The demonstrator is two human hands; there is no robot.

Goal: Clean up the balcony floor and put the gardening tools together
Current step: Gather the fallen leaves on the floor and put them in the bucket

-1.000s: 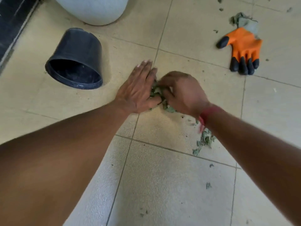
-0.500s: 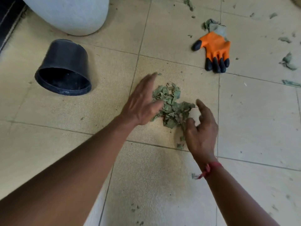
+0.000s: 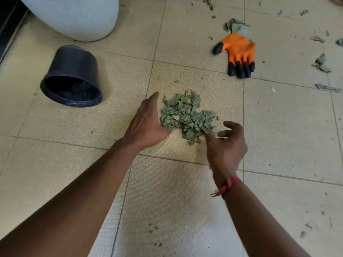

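Leaf pile (image 3: pixel 187 117) gathered in the middle of the floor (image 3: pixel 185 191); our left hand (image 3: pixel 148 121), grip released, touches its side; right hand (image 3: pixel 227 143) loosely curled, grasping nothing. Remaining, we judge: stray leaves (image 3: pixel 321 64) toward the far right edge, glove (image 3: pixel 238 52) and black pot (image 3: pixel 71 76) uncollected.

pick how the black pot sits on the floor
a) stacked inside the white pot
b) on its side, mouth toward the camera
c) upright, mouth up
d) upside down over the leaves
b: the black pot lies tipped on its side on the floor, with its open mouth toward the camera, apart from the pile of leaves.
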